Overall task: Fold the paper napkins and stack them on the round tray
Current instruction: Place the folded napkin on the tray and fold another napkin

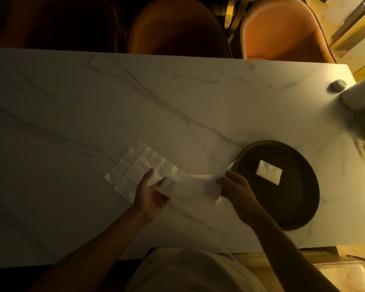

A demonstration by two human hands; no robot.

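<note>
Both hands (190, 186) stretch one creased, translucent white napkin (195, 185) taut.

The scene is dim and yellow-tinted, brightest toward the upper right of the white grey-veined marble table (177, 98), where the surface glows pale. Left of that bright corner the tabletop falls into murky shadow. The dark round tray (293, 207) reads nearly black. Wide-angle distortion bends the table's edges, and an object at its right end is motion-smeared.
</note>
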